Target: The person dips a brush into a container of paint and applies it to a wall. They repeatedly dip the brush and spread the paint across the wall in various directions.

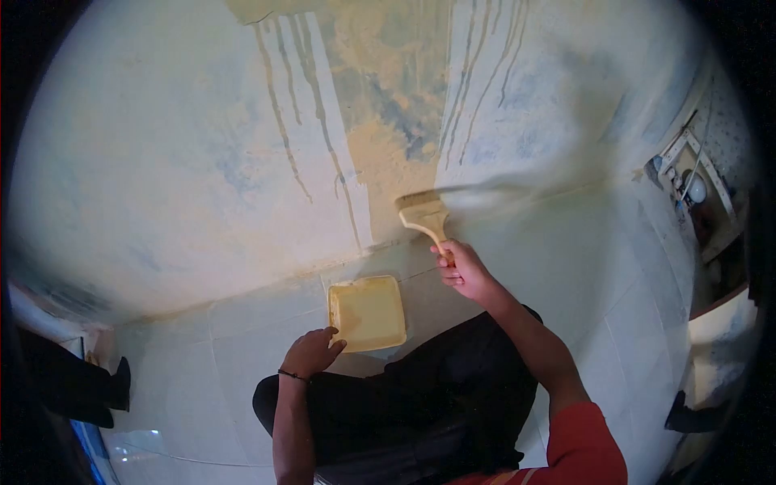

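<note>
You can read no text, label, brand, number or sign anywhere in this head-camera view.
</note>
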The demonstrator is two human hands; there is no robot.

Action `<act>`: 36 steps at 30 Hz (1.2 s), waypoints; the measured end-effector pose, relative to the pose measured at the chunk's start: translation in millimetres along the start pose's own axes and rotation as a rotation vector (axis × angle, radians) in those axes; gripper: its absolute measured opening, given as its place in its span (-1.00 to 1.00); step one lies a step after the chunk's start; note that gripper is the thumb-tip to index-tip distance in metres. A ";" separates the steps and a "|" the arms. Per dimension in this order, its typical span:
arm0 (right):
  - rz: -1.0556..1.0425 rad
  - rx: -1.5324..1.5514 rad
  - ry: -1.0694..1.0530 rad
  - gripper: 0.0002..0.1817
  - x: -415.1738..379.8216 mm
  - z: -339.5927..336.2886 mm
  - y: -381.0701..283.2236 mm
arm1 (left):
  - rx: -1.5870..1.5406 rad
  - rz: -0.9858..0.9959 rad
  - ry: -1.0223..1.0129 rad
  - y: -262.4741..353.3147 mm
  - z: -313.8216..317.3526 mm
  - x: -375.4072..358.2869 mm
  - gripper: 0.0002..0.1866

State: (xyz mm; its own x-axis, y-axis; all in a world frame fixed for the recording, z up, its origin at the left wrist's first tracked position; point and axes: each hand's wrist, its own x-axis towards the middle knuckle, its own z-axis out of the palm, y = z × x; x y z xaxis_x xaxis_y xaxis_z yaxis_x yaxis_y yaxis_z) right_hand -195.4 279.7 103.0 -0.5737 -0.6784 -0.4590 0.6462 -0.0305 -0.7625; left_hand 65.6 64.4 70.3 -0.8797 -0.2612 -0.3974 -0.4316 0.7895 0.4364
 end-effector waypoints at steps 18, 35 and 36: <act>0.189 0.053 0.086 -0.84 24.0 -35.1 3.2 | 0.023 -0.026 -0.042 8.3 -1.3 -0.1 -0.51; 0.135 0.002 0.064 -0.81 29.1 -36.3 -7.4 | -0.112 0.151 0.264 11.2 -10.0 -7.4 -0.50; 0.085 -0.017 0.106 -0.79 18.8 -29.2 -12.9 | -0.068 0.157 0.257 11.0 -11.3 -7.3 -0.45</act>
State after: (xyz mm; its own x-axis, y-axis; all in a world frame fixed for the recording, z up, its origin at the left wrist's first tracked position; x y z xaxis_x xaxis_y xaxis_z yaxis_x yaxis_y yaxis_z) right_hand -229.3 288.8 90.9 -0.5675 -0.5968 -0.5673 0.6870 0.0366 -0.7258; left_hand 65.0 68.7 87.1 -0.9548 -0.2773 -0.1073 -0.2907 0.7946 0.5331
